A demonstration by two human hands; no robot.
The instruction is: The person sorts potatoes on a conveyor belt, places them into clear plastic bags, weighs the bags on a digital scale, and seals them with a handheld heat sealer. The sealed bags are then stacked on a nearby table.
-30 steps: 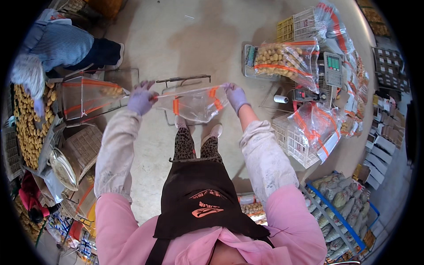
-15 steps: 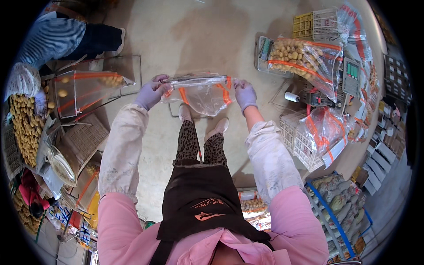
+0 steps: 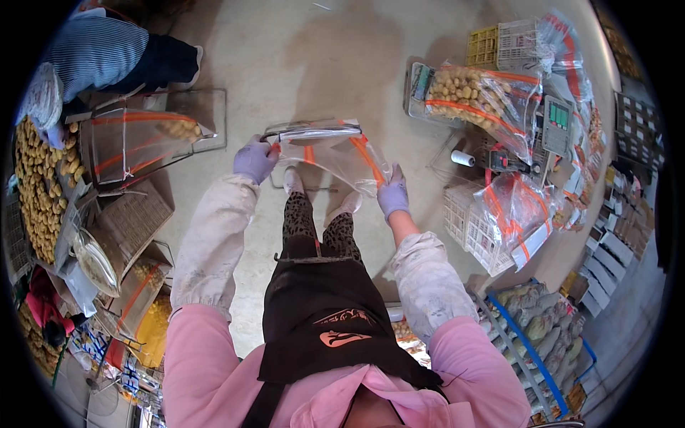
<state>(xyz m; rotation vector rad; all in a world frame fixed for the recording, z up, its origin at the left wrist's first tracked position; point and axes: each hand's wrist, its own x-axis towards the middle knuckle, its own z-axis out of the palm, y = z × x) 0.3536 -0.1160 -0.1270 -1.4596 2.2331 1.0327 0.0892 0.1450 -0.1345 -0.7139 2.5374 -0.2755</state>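
A clear plastic bag (image 3: 330,153) with orange stripes is stretched between my gloved hands, over a thin metal frame stand (image 3: 277,130) in front of my legs. My left hand (image 3: 255,160), in a purple glove, grips the bag's left edge beside the frame's left end. On the right, my right hand (image 3: 393,195) pinches the bag's lower right corner, pulled nearer to me than the frame. The bag's far edge lies along the frame's top bar. It looks flat, with nothing visible inside.
At right, a bag of potatoes (image 3: 474,93) lies on a scale beside a digital display (image 3: 556,123). White crates (image 3: 467,221) hold more striped bags. A potato heap (image 3: 43,189) and a co-worker (image 3: 96,53) are at left. A blue-railed cart (image 3: 531,346) stands lower right.
My right hand has moved down toward me, drawing the bag's right corner with it. My left hand has shifted slightly right and nearer. The co-worker's hand has moved over the potato heap.
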